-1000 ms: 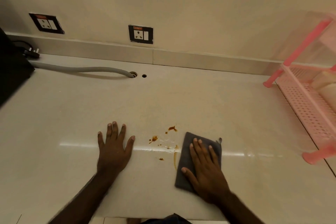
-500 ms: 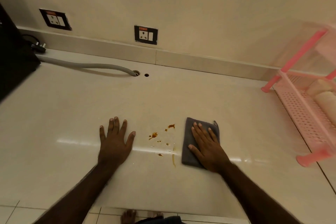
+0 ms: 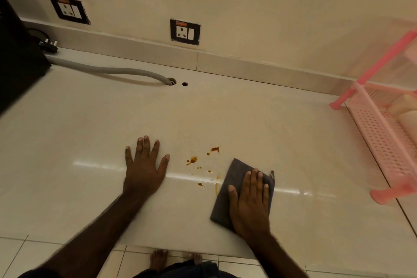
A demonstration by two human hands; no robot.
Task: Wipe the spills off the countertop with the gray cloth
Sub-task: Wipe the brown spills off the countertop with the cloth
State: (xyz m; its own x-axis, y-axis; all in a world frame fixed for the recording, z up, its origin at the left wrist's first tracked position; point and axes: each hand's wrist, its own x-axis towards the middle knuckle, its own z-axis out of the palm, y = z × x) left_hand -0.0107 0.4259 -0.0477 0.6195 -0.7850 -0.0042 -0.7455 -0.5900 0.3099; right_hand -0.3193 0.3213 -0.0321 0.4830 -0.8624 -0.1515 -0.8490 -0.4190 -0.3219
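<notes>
A gray cloth [image 3: 232, 185] lies flat on the pale countertop [image 3: 248, 119] near its front edge. My right hand [image 3: 250, 205] presses down on it, palm flat, fingers pointing away from me. Brown spills [image 3: 191, 160] dot the counter just left of the cloth, with another splash [image 3: 214, 149] farther back and a thin streak [image 3: 217, 185] along the cloth's left edge. My left hand [image 3: 144, 169] rests flat on the bare counter left of the spills, fingers spread, holding nothing.
A pink perforated rack [image 3: 383, 137] stands at the right edge. A grey corrugated hose [image 3: 117, 71] runs along the back into a counter hole [image 3: 172, 81]. A black appliance [image 3: 15, 58] sits at the far left. Two wall sockets [image 3: 185, 32] are behind.
My right hand slid the cloth forward, away from me, then drew it back toward the front edge. The left hand stayed planted. The spills look the same.
</notes>
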